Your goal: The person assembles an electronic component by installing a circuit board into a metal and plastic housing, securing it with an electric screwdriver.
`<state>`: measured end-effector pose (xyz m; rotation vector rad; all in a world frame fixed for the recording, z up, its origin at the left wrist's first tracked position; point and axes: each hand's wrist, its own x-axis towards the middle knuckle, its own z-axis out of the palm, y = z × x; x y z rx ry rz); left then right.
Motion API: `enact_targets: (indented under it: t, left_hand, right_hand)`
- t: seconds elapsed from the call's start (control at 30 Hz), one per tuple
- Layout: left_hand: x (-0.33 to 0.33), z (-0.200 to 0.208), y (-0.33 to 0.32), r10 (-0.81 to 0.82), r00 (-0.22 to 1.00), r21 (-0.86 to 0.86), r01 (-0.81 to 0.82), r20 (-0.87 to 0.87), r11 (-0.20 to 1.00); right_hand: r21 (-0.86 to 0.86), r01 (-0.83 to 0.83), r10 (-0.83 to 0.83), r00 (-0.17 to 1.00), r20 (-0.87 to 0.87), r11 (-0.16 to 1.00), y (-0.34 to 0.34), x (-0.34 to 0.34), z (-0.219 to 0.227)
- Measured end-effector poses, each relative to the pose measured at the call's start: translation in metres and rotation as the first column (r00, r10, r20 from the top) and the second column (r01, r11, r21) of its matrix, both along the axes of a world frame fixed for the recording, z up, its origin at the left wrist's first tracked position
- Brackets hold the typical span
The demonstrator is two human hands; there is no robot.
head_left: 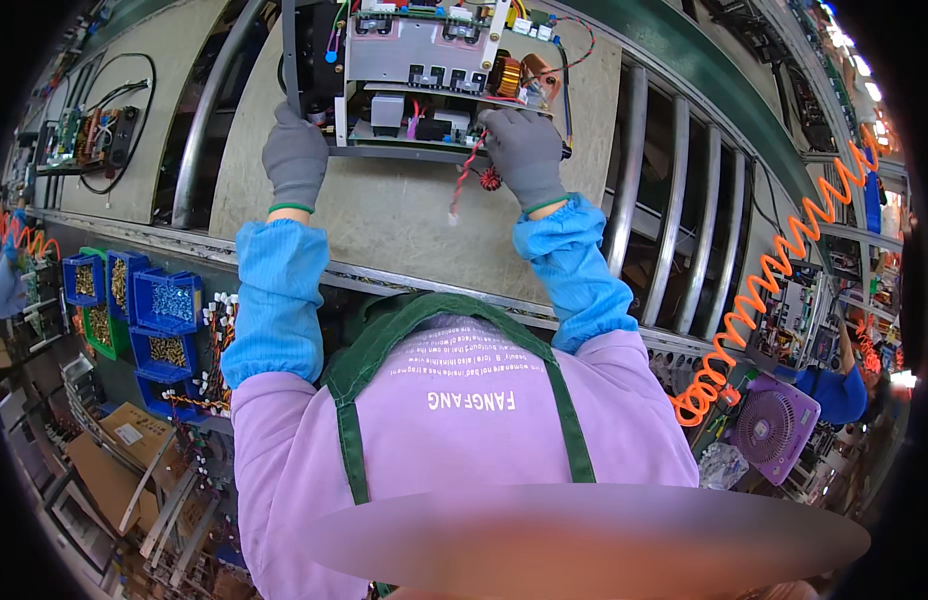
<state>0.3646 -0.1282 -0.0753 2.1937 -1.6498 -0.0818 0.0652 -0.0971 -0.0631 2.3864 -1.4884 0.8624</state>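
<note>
An electronics chassis [414,62] with its inside exposed lies on a board at the far side of the bench. Its dark metal frame [291,60] runs up its left side. My left hand [295,160], in a grey glove, is closed round the frame's near left corner. My right hand [525,160], gloved alike, is curled at the near right of the chassis. From its fingertips a red twisted wire [466,170] hangs down to a white plug. A small ring coil [491,180] wound in red dangles beside that hand. The fingertips are partly hidden among the parts.
Metal rollers [670,210] flank the board on the right, and a rail [206,120] on the left. Blue bins [169,300] of screws stand left of my arm. An orange coiled hose [759,300] hangs at the right. Another circuit assembly [94,135] lies far left.
</note>
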Motion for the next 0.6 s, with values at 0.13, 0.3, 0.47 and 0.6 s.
enact_targets:
  t: [0.13,0.3,0.47,0.6]
  left_hand:
    - [-0.002,0.004,0.003,-0.006,1.000,0.010,0.006,-0.018,1.000]
    - [-0.001,0.000,0.001,-0.006,1.000,-0.001,0.006,-0.011,1.000]
    - [-0.001,0.004,-0.003,-0.032,0.999,0.008,0.032,-0.024,0.999]
    - [-0.001,0.001,-0.002,-0.024,0.999,0.001,0.024,-0.038,1.000]
  right_hand:
    - [0.308,0.165,-0.146,0.986,-0.084,0.937,-0.003,0.006,0.000]
    - [0.441,0.284,-0.206,0.954,-0.217,0.851,-0.018,0.012,0.003]
    - [0.506,0.354,-0.270,0.934,-0.233,0.787,-0.027,0.015,0.002]
    - [0.498,0.403,-0.365,0.914,-0.177,0.768,-0.022,0.018,-0.004]
